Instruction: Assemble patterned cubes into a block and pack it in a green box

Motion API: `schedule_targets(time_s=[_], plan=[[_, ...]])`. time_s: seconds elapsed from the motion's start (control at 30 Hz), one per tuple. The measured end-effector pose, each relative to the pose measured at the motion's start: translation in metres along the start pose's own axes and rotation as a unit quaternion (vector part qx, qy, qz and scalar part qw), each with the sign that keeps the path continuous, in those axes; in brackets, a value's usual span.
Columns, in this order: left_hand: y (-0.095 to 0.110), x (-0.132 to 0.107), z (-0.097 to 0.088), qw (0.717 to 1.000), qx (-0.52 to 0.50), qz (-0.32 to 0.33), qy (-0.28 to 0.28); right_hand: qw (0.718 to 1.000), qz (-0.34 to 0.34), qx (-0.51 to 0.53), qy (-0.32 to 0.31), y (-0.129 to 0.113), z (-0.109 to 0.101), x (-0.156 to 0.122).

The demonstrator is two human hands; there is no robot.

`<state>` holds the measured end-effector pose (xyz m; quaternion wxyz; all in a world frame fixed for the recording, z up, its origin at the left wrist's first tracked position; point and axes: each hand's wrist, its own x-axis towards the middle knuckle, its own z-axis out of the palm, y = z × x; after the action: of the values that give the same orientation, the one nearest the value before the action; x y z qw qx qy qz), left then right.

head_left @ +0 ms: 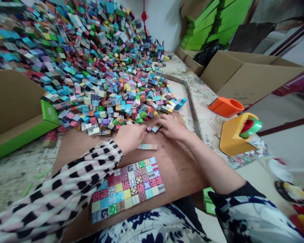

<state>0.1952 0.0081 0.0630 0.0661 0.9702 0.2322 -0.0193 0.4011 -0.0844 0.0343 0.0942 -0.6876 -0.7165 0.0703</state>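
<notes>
A huge heap of small printed colour cubes [91,60] slopes down to a brown board [172,168] in front of me. My left hand [129,136] rests on the board at the heap's foot, fingers curled, knuckles up, beside a dark red cube [148,129]. My right hand [172,127] lies just right of it, its fingers pressed on a small cube [155,128]. A short row of cubes [147,146] lies below my left hand. Nearer me sits a flat grid of arranged cubes [128,189].
A green-lined cardboard box [22,128] stands at the left. An orange holder [226,107] and a yellow tape dispenser with a green roll [236,135] sit on the stained table at the right. Brown cartons [248,77] and green boxes [205,23] stand behind.
</notes>
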Motion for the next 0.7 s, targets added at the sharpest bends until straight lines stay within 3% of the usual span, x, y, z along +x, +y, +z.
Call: schedule_targets(time_s=[0.1,0.23,0.7], plan=[[0.008,0.017,0.004,0.999,0.024,-0.003,-0.025,1.0,-0.004,0.012,-0.007,0.004,-0.001,0.004],[0.009,0.029,0.008,0.999,0.032,-0.016,-0.006,1.0,-0.008,0.006,-0.016,0.008,-0.003,0.007],[0.01,0.022,0.01,1.0,-0.016,-0.014,-0.001,0.998,-0.009,-0.047,-0.03,0.0,-0.01,0.004]])
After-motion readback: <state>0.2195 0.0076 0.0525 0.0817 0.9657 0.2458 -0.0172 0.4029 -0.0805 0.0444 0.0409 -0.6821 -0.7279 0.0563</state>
